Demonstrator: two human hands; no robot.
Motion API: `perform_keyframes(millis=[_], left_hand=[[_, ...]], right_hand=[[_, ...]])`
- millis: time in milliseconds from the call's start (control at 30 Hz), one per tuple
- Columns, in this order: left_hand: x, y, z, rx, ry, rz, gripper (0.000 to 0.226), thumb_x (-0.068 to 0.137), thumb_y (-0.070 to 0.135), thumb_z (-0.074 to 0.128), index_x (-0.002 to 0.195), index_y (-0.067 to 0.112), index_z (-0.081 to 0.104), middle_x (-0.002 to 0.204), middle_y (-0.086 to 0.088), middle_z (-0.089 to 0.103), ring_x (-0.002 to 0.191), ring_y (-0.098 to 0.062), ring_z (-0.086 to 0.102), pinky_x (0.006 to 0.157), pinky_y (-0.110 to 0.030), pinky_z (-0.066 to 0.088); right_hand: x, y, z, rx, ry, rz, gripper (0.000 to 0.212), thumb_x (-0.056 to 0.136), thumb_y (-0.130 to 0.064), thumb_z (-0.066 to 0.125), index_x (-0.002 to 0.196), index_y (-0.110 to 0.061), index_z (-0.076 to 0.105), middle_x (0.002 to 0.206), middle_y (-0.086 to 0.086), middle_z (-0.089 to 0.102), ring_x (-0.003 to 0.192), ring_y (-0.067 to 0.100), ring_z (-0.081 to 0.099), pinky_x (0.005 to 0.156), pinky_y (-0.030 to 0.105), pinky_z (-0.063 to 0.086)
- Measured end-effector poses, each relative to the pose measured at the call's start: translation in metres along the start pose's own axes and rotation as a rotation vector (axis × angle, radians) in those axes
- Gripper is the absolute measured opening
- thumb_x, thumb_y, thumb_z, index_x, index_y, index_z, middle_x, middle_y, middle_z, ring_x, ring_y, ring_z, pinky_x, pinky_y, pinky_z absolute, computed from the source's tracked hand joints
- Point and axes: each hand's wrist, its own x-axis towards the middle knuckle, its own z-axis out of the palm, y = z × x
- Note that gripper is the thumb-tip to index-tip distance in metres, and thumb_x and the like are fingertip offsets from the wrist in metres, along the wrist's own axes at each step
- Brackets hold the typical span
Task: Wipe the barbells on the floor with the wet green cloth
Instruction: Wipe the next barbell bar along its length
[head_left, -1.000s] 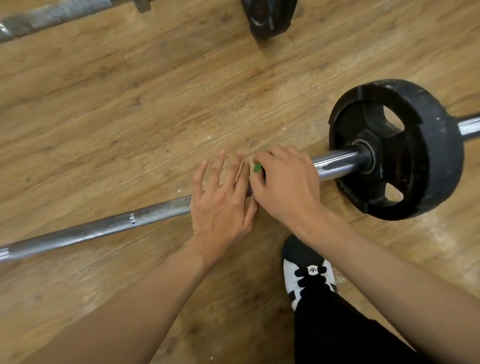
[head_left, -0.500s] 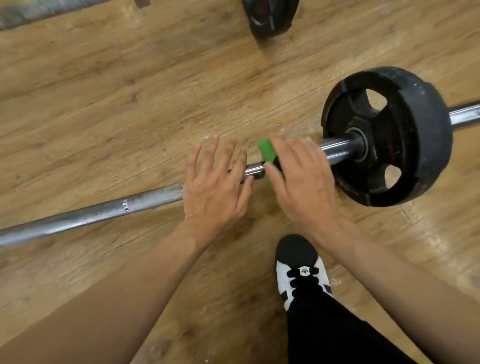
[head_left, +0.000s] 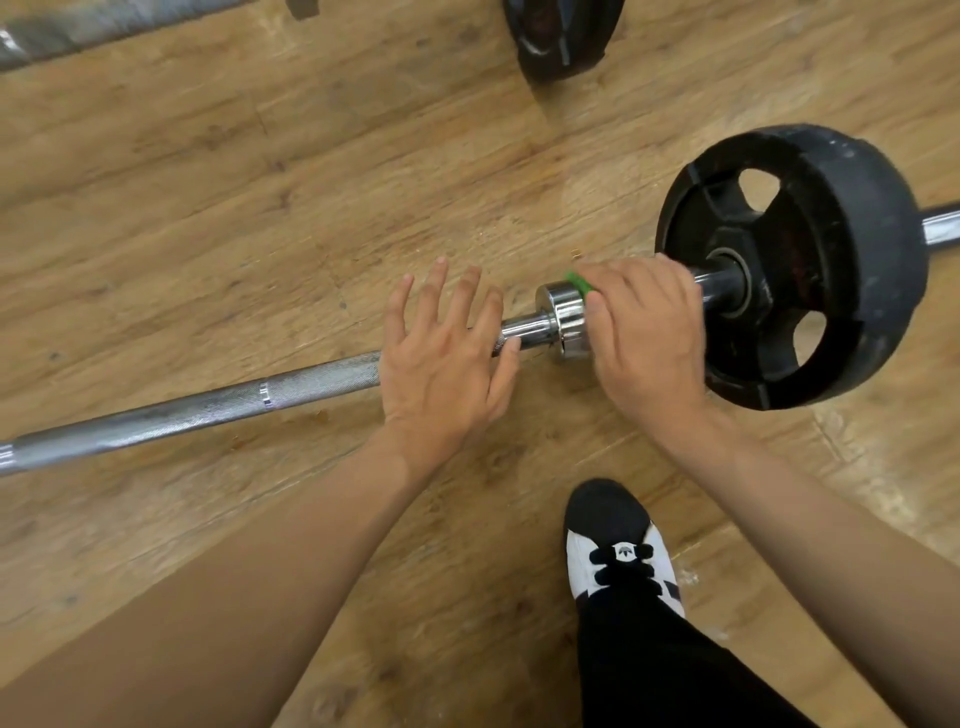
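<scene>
The bar (head_left: 311, 387) lies on the floor (head_left: 208, 208) from 8 to 2 o'clock. My right hand (head_left: 644, 338) curls its fingers round the green cloth (head_left: 577, 283) on it, with the plate (head_left: 810, 260) close at 2 o'clock. My left hand (head_left: 441, 369) rests flat, fingers straight, at 8 o'clock.

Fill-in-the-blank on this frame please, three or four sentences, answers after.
1. The right hand holds a wet ___ cloth round the long steel barbell bar in a curled grip.
2. The left hand lies flat on the ___, fingers straight.
3. The round black weight plate sits on the bar to the ___ of both hands.
4. The black-and-white laced shoe stands on the ___ plank floor.

Missing words: green; bar; right; wooden.
</scene>
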Motion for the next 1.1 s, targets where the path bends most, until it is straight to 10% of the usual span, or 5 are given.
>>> perform_keyframes(millis=[233,400,700,1100], left_hand=[[0.002,-0.019,-0.012,-0.163,-0.101,0.071,0.063,0.106,0.045,0.026,0.151,0.008,0.05,0.156,-0.016,0.05,0.151,-0.035,0.036,0.126,-0.052,0.02],[-0.005,-0.055,-0.021,-0.184,-0.103,0.135,0.062,0.107,0.045,0.028,0.153,0.008,0.046,0.158,-0.018,0.046,0.151,-0.036,0.035,0.127,-0.05,0.018],[-0.043,-0.165,-0.025,0.024,-0.175,0.083,0.071,0.106,0.055,0.025,0.157,0.008,0.039,0.158,-0.023,0.044,0.149,-0.04,0.037,0.127,-0.053,0.016],[-0.05,-0.19,-0.017,0.095,-0.1,-0.034,0.073,0.105,0.065,0.02,0.154,0.017,0.046,0.159,-0.014,0.046,0.153,-0.038,0.031,0.127,-0.059,0.006]], right_hand=[[0.022,-0.012,-0.005,0.05,0.198,0.294,0.038,0.113,-0.026,0.028,0.097,-0.012,0.06,0.091,0.003,0.054,0.09,0.027,0.051,0.091,0.04,0.034],[0.002,-0.055,-0.007,0.156,0.287,0.06,0.044,0.112,-0.033,0.03,0.115,-0.01,0.068,0.106,0.009,0.063,0.095,0.024,0.05,0.087,0.036,0.031],[-0.036,-0.053,0.029,-0.085,0.053,-0.122,0.042,0.112,-0.025,0.047,0.151,-0.012,0.051,0.165,0.018,0.035,0.155,0.037,0.026,0.125,0.055,0.024],[0.01,-0.126,0.073,-0.023,0.112,0.085,0.042,0.109,-0.028,0.038,0.139,-0.011,0.061,0.137,0.009,0.063,0.139,0.032,0.049,0.126,0.049,0.019]])
